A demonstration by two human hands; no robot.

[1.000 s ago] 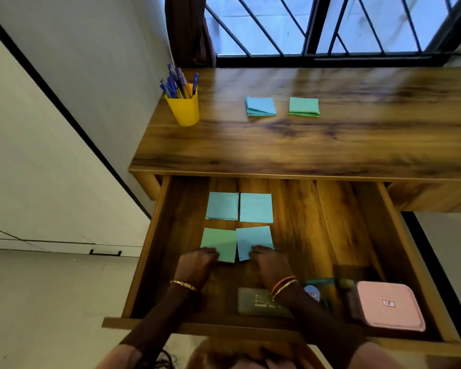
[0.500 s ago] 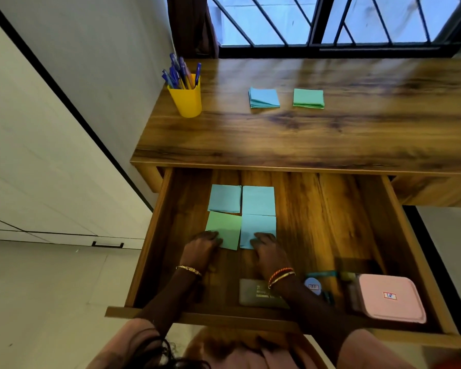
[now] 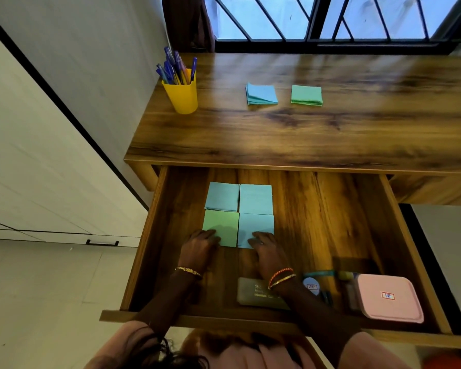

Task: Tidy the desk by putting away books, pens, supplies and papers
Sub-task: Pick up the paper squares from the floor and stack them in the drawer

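Green note — left grip flat on near edge | blue note — right grip likewise, fingers relaxed

A: Desk top?
B: Yellow pen cup at left rear; blue note stack and green note stack side by side, apart.
A: Open drawer?
B: Four note pads in a square, dark case, pink box near right.
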